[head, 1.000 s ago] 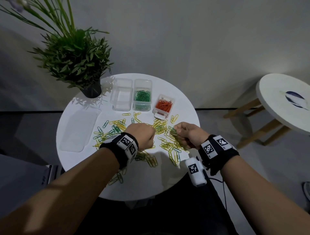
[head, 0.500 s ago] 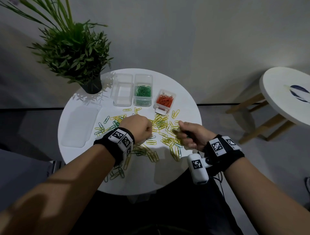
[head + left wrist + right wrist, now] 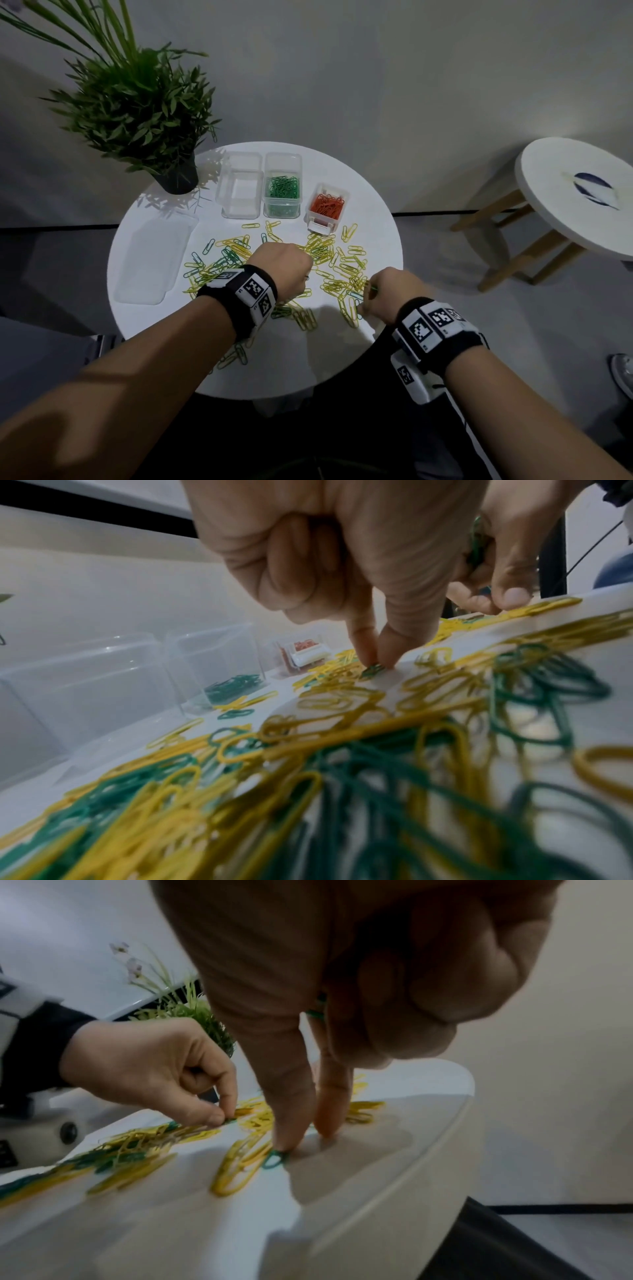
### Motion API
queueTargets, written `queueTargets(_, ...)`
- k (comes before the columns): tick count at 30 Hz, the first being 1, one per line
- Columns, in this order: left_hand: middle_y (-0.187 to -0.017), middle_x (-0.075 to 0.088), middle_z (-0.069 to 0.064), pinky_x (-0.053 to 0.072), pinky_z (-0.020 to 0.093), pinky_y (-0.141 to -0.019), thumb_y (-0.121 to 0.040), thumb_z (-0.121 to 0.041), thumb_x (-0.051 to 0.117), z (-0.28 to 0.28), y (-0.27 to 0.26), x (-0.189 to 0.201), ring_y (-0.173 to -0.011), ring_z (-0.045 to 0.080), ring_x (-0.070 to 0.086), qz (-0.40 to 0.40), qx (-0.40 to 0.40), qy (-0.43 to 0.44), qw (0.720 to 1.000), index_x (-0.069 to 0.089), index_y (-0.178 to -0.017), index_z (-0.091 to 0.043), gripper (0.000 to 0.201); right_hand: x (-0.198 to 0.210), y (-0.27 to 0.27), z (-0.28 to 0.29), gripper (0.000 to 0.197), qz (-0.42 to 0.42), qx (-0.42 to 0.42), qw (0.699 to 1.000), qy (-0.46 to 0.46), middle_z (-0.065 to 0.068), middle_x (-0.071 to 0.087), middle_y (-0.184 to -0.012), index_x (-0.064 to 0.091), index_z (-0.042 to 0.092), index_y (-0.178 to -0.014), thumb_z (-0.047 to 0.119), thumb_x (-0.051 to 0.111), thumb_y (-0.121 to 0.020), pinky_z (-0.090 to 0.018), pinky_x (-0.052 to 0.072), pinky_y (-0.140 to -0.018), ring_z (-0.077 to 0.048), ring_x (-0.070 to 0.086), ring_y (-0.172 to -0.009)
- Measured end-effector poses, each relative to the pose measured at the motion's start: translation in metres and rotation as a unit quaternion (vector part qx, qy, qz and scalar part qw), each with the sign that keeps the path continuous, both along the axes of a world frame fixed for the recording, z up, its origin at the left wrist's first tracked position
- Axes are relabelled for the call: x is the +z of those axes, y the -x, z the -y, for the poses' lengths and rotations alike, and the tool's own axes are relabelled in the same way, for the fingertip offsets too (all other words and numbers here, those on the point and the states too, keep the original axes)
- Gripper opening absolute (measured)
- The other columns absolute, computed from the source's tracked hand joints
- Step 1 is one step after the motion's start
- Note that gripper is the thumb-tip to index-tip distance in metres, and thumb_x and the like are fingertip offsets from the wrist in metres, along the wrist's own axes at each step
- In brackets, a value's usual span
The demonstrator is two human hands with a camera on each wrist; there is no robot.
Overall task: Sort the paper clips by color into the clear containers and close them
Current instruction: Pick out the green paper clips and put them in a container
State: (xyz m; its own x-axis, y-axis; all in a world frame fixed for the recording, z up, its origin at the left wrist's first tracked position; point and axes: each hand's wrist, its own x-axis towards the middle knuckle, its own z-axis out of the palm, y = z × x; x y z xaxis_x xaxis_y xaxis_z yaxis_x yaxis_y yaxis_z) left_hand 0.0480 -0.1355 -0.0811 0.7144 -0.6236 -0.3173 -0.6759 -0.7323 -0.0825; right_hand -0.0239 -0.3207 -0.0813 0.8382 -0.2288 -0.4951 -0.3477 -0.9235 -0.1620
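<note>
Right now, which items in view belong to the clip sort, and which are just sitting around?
Job:
- left hand, pinching a green clip
- right hand, holding green clips
- loose yellow and green clips
- empty container
- green-clip container
- orange-clip container
- clear lids

Bystanders:
- potted plant
- stool

I sit at a round white table [image 3: 383, 240] by a plain pale wall [image 3: 376, 68]. A potted plant [image 3: 137, 102] stands on it. A stool [image 3: 561, 205] with wooden legs is at my right, on grey floor [image 3: 445, 308].
</note>
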Motion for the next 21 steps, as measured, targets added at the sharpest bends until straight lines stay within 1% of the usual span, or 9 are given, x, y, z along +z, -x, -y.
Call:
queueTargets(2,-0.096,0.067,0.005,0.04,0.03,-0.066,-0.092,-0.024,0.044,-0.001,0.001,-0.001,-0.087,0.029,0.062,-0.001,-0.005,-0.002,1.0,0.062,-0.098,-0.017,0.02,0.001,-0.001,-0.004,0.013,-0.001,0.005,1.0,0.009,0.001,0.067,-0.078,0.068,0.019,-0.077,0.027,0.076,-0.072,-0.025,0.05,-0.064,-0.018,0.063,-0.078)
queueTargets(6,-0.095,0.066,0.004,0.041,0.03,-0.066,-0.093,-0.024,0.044,-0.002,0.002,-0.003,-0.086,0.028,0.061,0.006,-0.007,0.002,1.0,0.062,-0.096,-0.017,0.019,-0.002,-0.004,-0.012,0.01,-0.009,0.006,1.0,-0.006,-0.001,0.068,-0.081,0.069,0.018,-0.08,0.014,0.068,-0.071,-0.028,0.055,-0.069,-0.021,0.065,-0.081)
queueTargets(9,-0.091,0.066,0.004,0.04,0.03,-0.065,-0.092,-0.024,0.044,-0.004,0.003,-0.002,-0.082,0.027,0.059,0.014,0.007,0.021,1.0,0.062,-0.091,-0.016,0.019,-0.006,0.0,-0.012,0.007,0.033,0.003,0.999,-0.004,-0.002,0.068,-0.082,0.068,0.017,-0.08,0.017,0.062,-0.076,-0.028,0.053,-0.068,-0.023,0.064,-0.081)
queueTargets(11,-0.091,0.066,0.002,0.04,0.029,-0.066,-0.091,-0.024,0.044,-0.007,0.004,-0.002,-0.085,0.026,0.06,0.01,0.017,0.035,0.999,0.063,-0.092,-0.018,0.02,-0.006,0.002,-0.009,0.008,0.053,-0.01,0.999,-0.003,-0.002,0.067,-0.081,0.068,0.017,-0.08,0.024,0.066,-0.078,-0.028,0.052,-0.068,-0.022,0.063,-0.082)
queueTargets(13,-0.093,0.067,0.001,0.039,0.028,-0.067,-0.092,-0.026,0.044,-0.01,0.006,-0.003,-0.089,0.025,0.061,0.001,0.025,0.044,0.999,0.064,-0.093,-0.02,0.021,-0.003,0.004,-0.007,0.014,0.044,-0.008,0.999,0.004,-0.001,0.067,-0.082,0.068,0.017,-0.081,0.03,0.071,-0.077,-0.027,0.05,-0.067,-0.021,0.062,-0.082)
queueTargets(15,-0.095,0.067,0.001,0.041,0.029,-0.069,-0.093,-0.027,0.045,-0.01,0.006,-0.003,-0.092,0.025,0.062,-0.002,0.027,0.045,0.999,0.065,-0.095,-0.02,0.022,-0.001,0.004,-0.006,0.01,0.039,0.007,0.999,0.016,0.0,0.067,-0.084,0.068,0.019,-0.082,0.028,0.071,-0.077,-0.026,0.048,-0.066,-0.021,0.062,-0.084)
queueTargets(17,-0.095,0.067,0.002,0.044,0.031,-0.07,-0.092,-0.024,0.046,-0.009,0.005,-0.003,-0.09,0.026,0.062,-0.003,0.028,0.039,0.999,0.067,-0.095,-0.019,0.021,-0.001,0.002,-0.007,0.005,0.037,0.02,0.999,0.025,0.0,0.067,-0.085,0.068,0.02,-0.082,0.021,0.067,-0.077,-0.026,0.049,-0.065,-0.022,0.063,-0.083)
queueTargets(19,-0.093,0.067,0.003,0.044,0.031,-0.067,-0.091,-0.021,0.046,-0.007,0.005,-0.002,-0.087,0.027,0.062,-0.001,0.029,0.025,0.999,0.066,-0.093,-0.017,0.02,0.001,0.001,-0.007,0.007,0.032,0.029,0.999,0.032,0.001,0.067,-0.084,0.068,0.021,-0.082,0.018,0.065,-0.077,-0.026,0.048,-0.064,-0.021,0.062,-0.081)
queueTargets(21,-0.092,0.066,0.004,0.041,0.031,-0.065,-0.092,-0.019,0.045,-0.005,0.007,-0.002,-0.079,0.027,0.058,0.004,0.02,0.003,1.0,0.062,-0.089,-0.015,0.018,0.002,0.002,-0.007,0.009,0.029,0.036,0.998,0.04,0.003,0.064,-0.083,0.067,0.023,-0.083,0.017,0.063,-0.079,-0.025,0.045,-0.064,-0.021,0.06,-0.081)
